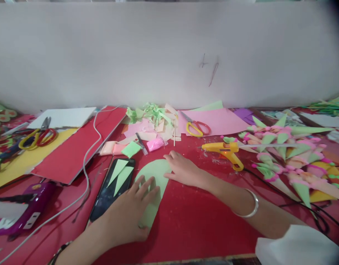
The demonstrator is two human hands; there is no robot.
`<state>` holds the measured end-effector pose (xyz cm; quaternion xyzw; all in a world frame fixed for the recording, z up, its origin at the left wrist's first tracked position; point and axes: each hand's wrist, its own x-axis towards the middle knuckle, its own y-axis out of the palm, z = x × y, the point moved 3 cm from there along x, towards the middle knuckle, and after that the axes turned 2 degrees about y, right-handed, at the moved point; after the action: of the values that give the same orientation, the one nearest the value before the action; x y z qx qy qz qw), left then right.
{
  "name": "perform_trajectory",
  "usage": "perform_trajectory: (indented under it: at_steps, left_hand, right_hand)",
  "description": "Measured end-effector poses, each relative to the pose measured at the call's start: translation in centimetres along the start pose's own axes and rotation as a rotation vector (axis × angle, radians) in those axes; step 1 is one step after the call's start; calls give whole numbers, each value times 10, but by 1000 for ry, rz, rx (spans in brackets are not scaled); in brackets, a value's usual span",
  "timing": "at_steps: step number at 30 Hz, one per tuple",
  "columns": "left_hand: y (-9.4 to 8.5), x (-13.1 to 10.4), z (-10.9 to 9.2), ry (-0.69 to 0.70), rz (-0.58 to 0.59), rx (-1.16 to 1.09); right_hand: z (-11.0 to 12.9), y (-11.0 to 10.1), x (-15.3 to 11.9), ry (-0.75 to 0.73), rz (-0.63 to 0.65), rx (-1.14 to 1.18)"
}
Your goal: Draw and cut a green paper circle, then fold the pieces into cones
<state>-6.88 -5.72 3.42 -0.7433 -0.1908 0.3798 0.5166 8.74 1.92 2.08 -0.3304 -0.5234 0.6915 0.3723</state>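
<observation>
A light green piece of paper with a rounded top edge (155, 167) lies on the red table surface (194, 221). My left hand (128, 209) rests over its left and lower part, fingers spread. At its upper right edge, my right hand (182, 167) touches the paper with its fingertips, the fingers bent close together; whether they pinch the edge is unclear. Left of the paper is a black phone (103, 200) with two narrow green paper triangles (122, 178) on its screen. Small green (131, 149) and pink (156, 144) packets lie just beyond the paper.
A yellow glue gun (223, 149) lies right of my right hand, near paper flowers (291, 151). Scissors (197, 127) rest on pink paper behind; another pair (41, 136) is at left. A white cable (86, 162) crosses the left side, near a purple power strip (39, 202).
</observation>
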Motion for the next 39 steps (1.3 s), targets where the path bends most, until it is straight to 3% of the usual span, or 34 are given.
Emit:
perform_trajectory:
  at_steps: [7, 11, 13, 16, 19, 23, 26, 28, 33, 36, 39]
  left_hand:
    - [3, -1, 2, 12, 10, 28]
    - [-3, -7, 10, 55, -56, 4]
    - [-9, -10, 19, 30, -147, -1]
    - [-20, -9, 33, -137, -377, -32]
    - [-21, 0, 36, -199, -421, -247]
    - [-19, 15, 29, -137, -405, -627]
    - [-21, 19, 27, -88, -446, -739]
    - [-22, 21, 26, -38, -389, -766]
    - [-27, 32, 20, 90, -235, -721]
    - [-28, 45, 17, 144, -235, -672]
    - [-21, 55, 21, 122, -309, -524]
  right_hand:
    - [2, 6, 9, -22, 17, 105]
    - [-2, 8, 2, -1, 9, 374]
    - [-10, 4, -8, 101, -51, 569]
    - [-20, -8, -30, 225, -121, 846]
    - [-21, -18, -56, 250, -163, 1036]
    - [-22, -24, -93, 197, -232, 1130]
    - [-22, -26, -116, -40, -181, 1086]
    - [-26, -28, -127, -119, -228, 922]
    - [-29, -29, -129, -124, -309, 425]
    - [-27, -29, -125, -181, -291, 242]
    - [-30, -27, -123, -192, -253, 150]
